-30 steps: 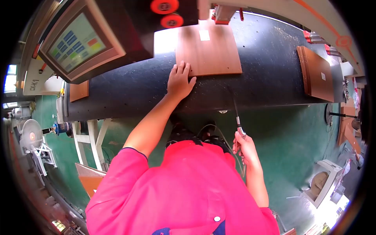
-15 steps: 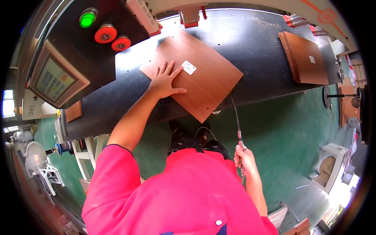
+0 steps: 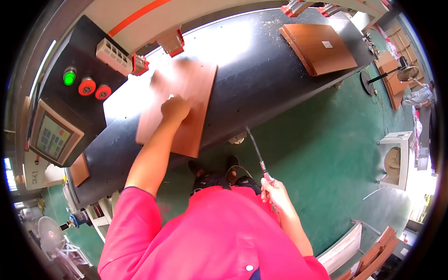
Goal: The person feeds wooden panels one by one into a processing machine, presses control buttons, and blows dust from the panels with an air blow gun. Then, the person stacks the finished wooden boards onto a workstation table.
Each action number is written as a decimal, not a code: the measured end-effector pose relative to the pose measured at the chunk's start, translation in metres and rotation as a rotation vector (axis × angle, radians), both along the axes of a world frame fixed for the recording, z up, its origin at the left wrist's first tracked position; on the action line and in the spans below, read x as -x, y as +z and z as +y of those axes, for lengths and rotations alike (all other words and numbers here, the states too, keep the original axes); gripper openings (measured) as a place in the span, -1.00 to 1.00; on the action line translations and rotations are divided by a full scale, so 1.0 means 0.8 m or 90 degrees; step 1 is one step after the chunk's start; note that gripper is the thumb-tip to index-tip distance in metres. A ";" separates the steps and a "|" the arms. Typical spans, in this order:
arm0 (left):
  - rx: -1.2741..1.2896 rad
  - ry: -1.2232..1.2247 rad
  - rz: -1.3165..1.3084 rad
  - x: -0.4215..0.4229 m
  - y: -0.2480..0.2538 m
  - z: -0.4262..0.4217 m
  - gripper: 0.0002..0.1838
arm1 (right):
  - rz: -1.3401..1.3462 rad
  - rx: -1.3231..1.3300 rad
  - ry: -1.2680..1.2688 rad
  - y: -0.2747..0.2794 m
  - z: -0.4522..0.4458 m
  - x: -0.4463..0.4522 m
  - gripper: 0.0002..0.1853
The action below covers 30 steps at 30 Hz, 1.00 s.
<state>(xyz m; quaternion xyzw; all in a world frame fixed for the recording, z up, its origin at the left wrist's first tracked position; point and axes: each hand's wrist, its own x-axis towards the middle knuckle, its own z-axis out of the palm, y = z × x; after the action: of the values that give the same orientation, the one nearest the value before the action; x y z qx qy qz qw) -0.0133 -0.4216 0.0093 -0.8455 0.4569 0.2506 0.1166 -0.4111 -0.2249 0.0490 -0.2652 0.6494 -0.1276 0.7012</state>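
Though splayed before, left hand (image 3: 175,109) curled.

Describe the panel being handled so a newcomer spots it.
Find the long black table. Between the touchscreen and the stacked boards lies a reddish-brown panel. Unlike that stack and the brown piece at the left end, it has the left hand over it.

A worker wears a vivid pinkish-red shirt (image 3: 200,233) with short, loose sleeves, the left sleeve (image 3: 135,214) edged in a thin dark trim (image 3: 140,188). A stitched placket (image 3: 245,252) runs down the front to a round white button (image 3: 249,268), with a patch of navy fabric (image 3: 255,276) just beside it. Black legwear (image 3: 211,181) with small pale markings and dark shoes (image 3: 233,161) show below. The left hand (image 3: 175,109) and right hand (image 3: 275,192) are bare, as are both forearms.
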 end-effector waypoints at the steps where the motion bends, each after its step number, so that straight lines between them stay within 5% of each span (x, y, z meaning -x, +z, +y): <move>1: 0.080 -0.090 -0.021 -0.008 -0.001 0.019 -0.17 | -0.009 0.008 0.008 -0.002 -0.001 0.001 -0.65; 3: 0.229 -0.270 -0.061 -0.020 -0.010 0.065 -0.20 | -0.025 0.015 0.026 -0.009 0.002 0.001 -0.65; 9: 0.372 -0.181 -0.087 -0.024 -0.063 0.108 -0.15 | -0.012 0.008 0.101 -0.002 -0.006 -0.014 -0.67; 28: 0.442 -0.035 -0.098 -0.081 -0.061 -0.068 -0.09 | 0.054 0.000 0.200 -0.009 0.001 -0.082 -0.66; 30: 0.423 -0.052 -0.110 -0.114 -0.108 -0.104 -0.09 | 0.051 -0.007 0.195 -0.005 -0.002 -0.084 -0.67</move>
<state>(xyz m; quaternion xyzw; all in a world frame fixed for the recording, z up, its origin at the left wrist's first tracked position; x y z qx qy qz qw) 0.0782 -0.5052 -0.0773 -0.8361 0.5358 0.0109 -0.1170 -0.3438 -0.2268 0.0450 -0.3622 0.6294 -0.0052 0.6875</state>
